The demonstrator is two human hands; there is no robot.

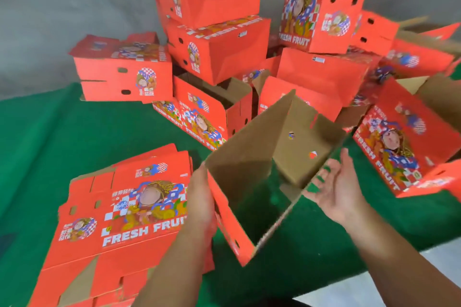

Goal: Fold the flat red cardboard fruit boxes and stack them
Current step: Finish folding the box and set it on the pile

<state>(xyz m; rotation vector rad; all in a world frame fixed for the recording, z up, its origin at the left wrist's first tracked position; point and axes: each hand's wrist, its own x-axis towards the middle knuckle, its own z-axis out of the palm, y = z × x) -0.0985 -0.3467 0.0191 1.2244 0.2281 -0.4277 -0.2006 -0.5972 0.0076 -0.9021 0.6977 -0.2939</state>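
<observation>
Brown cardboard: the bare inner walls of the half-opened box (269, 157) are facing the camera, its red printed skin showing only along the near edge at about 6 o'clock.
Left hand (200, 203): it is pressing flat against the box's outer left wall, at 9 o'clock from the box's middle, fingers together and pointing up (whether the thumb is hooking over the edge cannot be told).
Right hand (335, 185): it is hanging palm-up with fingers spread at 3 o'clock from the box, just beside a brown flap; contact is too blurred to call.
Box pose: it is sitting tilted, opened into a diamond-shaped tube, and green shows through its open bottom.
Flat stack (119, 219): red unfolded blanks are lying at 8 o'clock from the held box, printed face up, with "FRESH FRUIT" readable, the left forearm crossing over their right edge.
Green cloth (50, 137): it is covering the table under everything.
Folded boxes (217, 45): they are piling up from 11 to 1 o'clock, some stacked two and three high, some leaning (one near the middle is lying open with brown inside showing).
Right-side box (404, 142): it is tipping on its side at 3 o'clock, well past the right hand.
Grey wall (50, 7): it is rising behind the pile at 12 o'clock.
</observation>
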